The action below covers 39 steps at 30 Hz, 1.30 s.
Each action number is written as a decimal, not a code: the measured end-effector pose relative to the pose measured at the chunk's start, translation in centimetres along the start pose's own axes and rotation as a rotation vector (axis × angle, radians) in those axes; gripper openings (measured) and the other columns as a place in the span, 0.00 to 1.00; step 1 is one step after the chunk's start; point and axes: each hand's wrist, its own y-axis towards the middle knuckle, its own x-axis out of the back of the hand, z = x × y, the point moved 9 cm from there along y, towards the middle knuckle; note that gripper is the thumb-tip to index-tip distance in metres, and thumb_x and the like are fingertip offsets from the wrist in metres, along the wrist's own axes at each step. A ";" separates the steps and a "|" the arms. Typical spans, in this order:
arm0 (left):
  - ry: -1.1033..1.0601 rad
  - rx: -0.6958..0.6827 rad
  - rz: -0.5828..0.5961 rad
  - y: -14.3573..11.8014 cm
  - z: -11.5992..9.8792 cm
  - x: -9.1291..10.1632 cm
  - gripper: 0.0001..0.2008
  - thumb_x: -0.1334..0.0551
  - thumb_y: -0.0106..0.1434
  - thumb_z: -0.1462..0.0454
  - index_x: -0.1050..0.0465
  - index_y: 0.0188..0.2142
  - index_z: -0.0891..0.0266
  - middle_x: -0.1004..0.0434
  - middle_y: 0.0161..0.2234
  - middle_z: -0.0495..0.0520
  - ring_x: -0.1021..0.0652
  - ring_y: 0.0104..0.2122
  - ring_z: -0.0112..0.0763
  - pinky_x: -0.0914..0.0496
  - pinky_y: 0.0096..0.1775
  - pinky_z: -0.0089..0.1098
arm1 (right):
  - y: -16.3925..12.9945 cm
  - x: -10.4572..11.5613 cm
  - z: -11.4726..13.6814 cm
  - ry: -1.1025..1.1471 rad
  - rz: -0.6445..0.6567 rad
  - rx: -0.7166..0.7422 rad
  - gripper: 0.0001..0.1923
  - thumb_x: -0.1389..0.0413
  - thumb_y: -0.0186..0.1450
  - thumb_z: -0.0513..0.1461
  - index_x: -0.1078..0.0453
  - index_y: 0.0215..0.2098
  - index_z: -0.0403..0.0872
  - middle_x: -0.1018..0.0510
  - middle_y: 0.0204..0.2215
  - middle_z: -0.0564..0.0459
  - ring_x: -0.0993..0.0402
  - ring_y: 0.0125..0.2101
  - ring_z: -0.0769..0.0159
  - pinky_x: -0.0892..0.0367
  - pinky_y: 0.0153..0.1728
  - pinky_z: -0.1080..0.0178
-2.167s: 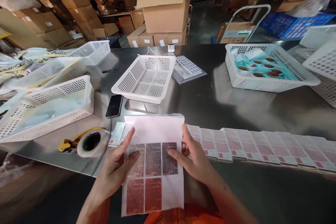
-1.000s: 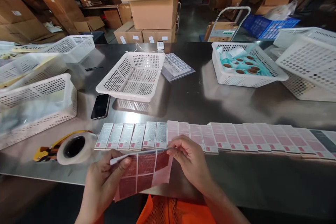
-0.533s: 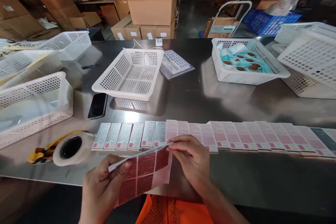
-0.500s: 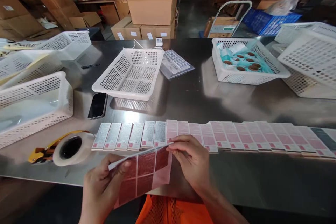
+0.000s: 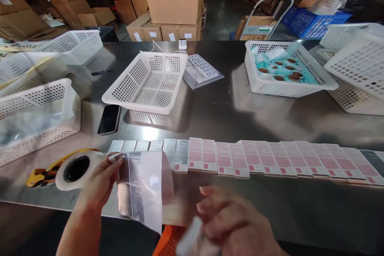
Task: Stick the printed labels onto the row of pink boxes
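Observation:
In my left hand (image 5: 100, 182), at the left front of the table, a translucent sheet of labels (image 5: 135, 192) is pinched by its upper left edge. The sheet hangs tilted, with a blank pale part on its right side. My right hand (image 5: 234, 220) is low at the front, smeared by motion, its fingers curled. A pale piece (image 5: 190, 236) shows at its fingers, too blurred to name. Beyond both hands runs a row of thin, flat packs (image 5: 223, 158) with printed fronts and small red squares. The sheet covers part of the row's left end.
A tape dispenser (image 5: 75, 170) and a phone (image 5: 109, 120) lie at left. A white basket (image 5: 120, 102) stands mid-table beside printed sheets (image 5: 202, 70). Another basket (image 5: 282, 90) holds teal-wrapped rolls. More baskets (image 5: 39, 140) stand at the sides; cardboard boxes (image 5: 174, 6) are behind.
My right hand has left the sheet's upper edge and moved down and right, a pale piece at its fingers. My left hand has moved left and up with the sheet, turning it.

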 end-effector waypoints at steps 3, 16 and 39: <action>-0.017 0.087 0.105 -0.2 -0.1 -1.9 0.22 0.33 0.49 0.48 0.35 0.13 0.60 0.39 0.12 0.48 0.36 0.14 0.25 0.39 0.17 0.28 | 2.7 0.6 -2.9 0.154 -0.037 -0.222 0.10 0.38 0.62 0.46 0.31 0.33 0.51 0.21 0.27 0.56 0.21 0.33 0.63 0.26 0.34 0.62; 0.539 -0.009 0.691 -4.2 1.6 -17.0 0.21 0.40 0.64 0.48 0.26 0.48 0.59 0.22 0.27 0.50 0.22 0.31 0.34 0.33 0.35 0.31 | 5.5 -3.9 -9.9 0.725 0.076 -0.706 0.26 0.30 0.50 0.43 0.39 0.38 0.50 0.24 0.31 0.57 0.24 0.24 0.69 0.30 0.24 0.67; 0.956 0.059 0.564 -2.4 4.5 -19.1 0.20 0.48 0.66 0.57 0.33 0.20 0.60 0.32 0.17 0.50 0.31 0.21 0.30 0.45 0.27 0.32 | 8.5 -5.2 -14.2 0.183 0.113 -0.734 0.09 0.37 0.58 0.46 0.23 0.25 0.51 0.19 0.23 0.55 0.23 0.26 0.63 0.30 0.30 0.64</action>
